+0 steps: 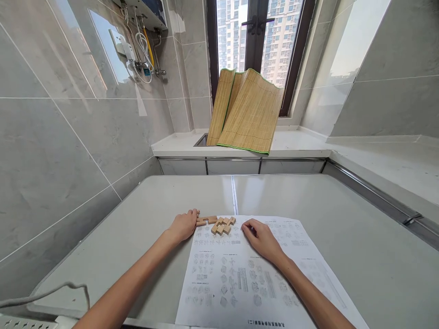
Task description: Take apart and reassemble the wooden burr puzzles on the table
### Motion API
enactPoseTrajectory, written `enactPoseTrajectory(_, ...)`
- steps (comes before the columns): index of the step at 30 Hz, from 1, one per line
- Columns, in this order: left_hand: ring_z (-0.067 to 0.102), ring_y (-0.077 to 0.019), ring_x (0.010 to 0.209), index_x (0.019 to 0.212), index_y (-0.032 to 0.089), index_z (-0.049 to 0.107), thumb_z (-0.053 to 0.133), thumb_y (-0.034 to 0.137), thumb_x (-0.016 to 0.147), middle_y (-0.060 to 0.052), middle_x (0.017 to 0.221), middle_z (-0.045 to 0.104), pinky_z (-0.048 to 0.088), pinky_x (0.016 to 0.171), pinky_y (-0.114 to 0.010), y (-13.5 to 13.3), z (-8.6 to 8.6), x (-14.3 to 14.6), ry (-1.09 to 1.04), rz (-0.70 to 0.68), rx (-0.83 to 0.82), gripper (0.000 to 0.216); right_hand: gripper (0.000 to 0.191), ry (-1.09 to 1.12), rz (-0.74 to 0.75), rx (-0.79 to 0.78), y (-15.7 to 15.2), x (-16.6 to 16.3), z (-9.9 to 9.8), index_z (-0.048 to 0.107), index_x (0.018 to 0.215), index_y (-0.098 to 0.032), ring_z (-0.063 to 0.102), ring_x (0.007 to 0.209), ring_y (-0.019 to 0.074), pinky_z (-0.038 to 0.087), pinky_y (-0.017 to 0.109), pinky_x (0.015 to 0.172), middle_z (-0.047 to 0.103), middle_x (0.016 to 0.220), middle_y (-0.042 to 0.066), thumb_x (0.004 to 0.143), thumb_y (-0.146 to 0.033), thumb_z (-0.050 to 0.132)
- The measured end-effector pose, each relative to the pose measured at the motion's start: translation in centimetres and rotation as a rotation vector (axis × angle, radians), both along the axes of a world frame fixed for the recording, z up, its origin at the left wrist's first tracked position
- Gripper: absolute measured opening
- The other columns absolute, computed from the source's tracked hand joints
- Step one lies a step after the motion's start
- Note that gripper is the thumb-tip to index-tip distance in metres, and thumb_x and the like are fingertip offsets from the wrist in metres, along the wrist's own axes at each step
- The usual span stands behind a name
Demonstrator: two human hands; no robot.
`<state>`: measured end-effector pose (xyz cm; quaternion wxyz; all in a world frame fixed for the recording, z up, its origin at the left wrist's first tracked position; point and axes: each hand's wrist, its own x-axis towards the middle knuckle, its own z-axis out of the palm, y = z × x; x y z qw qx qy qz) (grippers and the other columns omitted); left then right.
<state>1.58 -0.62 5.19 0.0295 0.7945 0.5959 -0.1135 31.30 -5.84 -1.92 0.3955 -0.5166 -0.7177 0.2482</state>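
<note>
On the far edge of a printed sheet [212, 310], my left hand [184, 225] has its fingers bent around the left end of a notched wooden puzzle piece [201, 223]. Another notched wooden piece [211, 219] lies right beside it. A small cluster of interlocked wooden blocks [222, 226] sits just to the right, between my hands. My right hand [262, 237] rests on the sheet, fingers curled in, a short way right of the cluster; nothing shows in it. The sheet carries rows of small puzzle drawings and lines of text.
The sheet lies on a pale table [171, 196]. A power strip [27, 322] and a grey cable [51, 294] are at the lower left. Beyond the table, a bamboo mat [250, 114] leans on the white ledge [302, 144] before the window. Tiled walls flank both sides.
</note>
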Motion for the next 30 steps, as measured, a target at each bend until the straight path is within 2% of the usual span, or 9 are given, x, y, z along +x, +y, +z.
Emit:
enactPoseTrajectory(6,0.072,-0.0333,0.095,0.116,0.017,0.051,0.031,0.019,0.101,-0.021,0.119,0.067,0.050,0.078,-0.041,0.6,0.5,-0.9,-0.093,0.030,0.022,0.025,0.032,0.001,-0.005,-0.006,0.0,0.0,0.0,0.067,0.085,-0.024,0.064,0.076,0.0230,0.050,0.036,0.071,0.074,0.087,0.006,0.102,-0.042,0.046)
enactPoseTrajectory(9,0.071,-0.0290,0.092,0.109,0.021,0.051,0.031,0.033,0.104,-0.014,0.108,0.070,0.048,0.074,-0.035,0.5,0.6,-0.7,-0.182,0.010,0.028,0.024,0.032,0.001,-0.006,-0.010,0.0,-0.1,-0.1,0.067,0.085,-0.024,0.063,0.075,0.0233,0.050,0.036,0.071,0.074,0.087,0.006,0.102,-0.042,0.046)
enactPoseTrajectory(13,0.069,-0.0264,0.082,0.092,0.025,0.052,0.054,0.055,0.093,-0.006,0.093,0.071,0.042,0.063,-0.031,0.2,0.4,0.3,-0.261,-0.024,-0.002,0.031,0.033,0.006,-0.006,-0.019,0.1,-0.1,-0.2,0.066,0.085,-0.024,0.064,0.078,0.0239,0.050,0.037,0.074,0.073,0.088,0.006,0.103,-0.043,0.045)
enactPoseTrajectory(18,0.064,-0.0259,0.070,0.072,0.025,0.048,0.062,0.056,0.083,-0.004,0.072,0.065,0.032,0.058,-0.031,0.7,0.2,0.8,-0.298,0.007,-0.020,0.036,0.033,0.012,-0.005,-0.034,0.1,-0.1,0.0,0.065,0.084,-0.025,0.064,0.078,0.0249,0.049,0.038,0.075,0.073,0.087,0.007,0.102,-0.044,0.045)
enactPoseTrajectory(21,0.060,-0.0228,0.063,0.062,0.024,0.044,0.065,0.052,0.080,-0.001,0.058,0.055,0.030,0.058,-0.030,1.1,0.4,0.3,-0.338,0.037,-0.033,0.039,0.033,0.024,-0.006,-0.042,0.1,-0.1,0.1,0.066,0.084,-0.025,0.063,0.077,0.0248,0.048,0.038,0.074,0.073,0.087,0.006,0.101,-0.044,0.045)
enactPoseTrajectory(25,0.052,-0.0176,0.059,0.062,0.023,0.042,0.059,0.054,0.085,0.002,0.057,0.047,0.028,0.057,-0.029,1.3,0.8,-0.2,-0.439,0.068,-0.010,0.042,0.035,0.060,-0.012,-0.053,0.0,-0.3,0.2,0.068,0.084,-0.024,0.062,0.076,0.0247,0.048,0.037,0.074,0.074,0.086,0.007,0.100,-0.048,0.047)
enactPoseTrajectory(28,0.047,-0.0144,0.059,0.067,0.022,0.044,0.051,0.065,0.090,0.003,0.063,0.049,0.030,0.056,-0.027,1.1,1.0,0.9,-0.620,0.057,-0.070,0.049,0.038,0.104,-0.012,-0.074,0.0,-0.3,0.4,0.069,0.085,-0.024,0.060,0.074,0.0238,0.048,0.036,0.073,0.074,0.085,0.007,0.100,-0.051,0.048)
enactPoseTrajectory(30,0.042,-0.0124,0.056,0.069,0.021,0.045,0.056,0.071,0.086,0.004,0.063,0.047,0.030,0.054,-0.025,0.6,1.1,2.6,-0.878,0.014,-0.254,0.054,0.040,0.142,-0.004,-0.098,0.0,-0.4,0.6,0.069,0.088,-0.023,0.061,0.073,0.0225,0.048,0.035,0.071,0.074,0.085,0.006,0.100,-0.055,0.048)
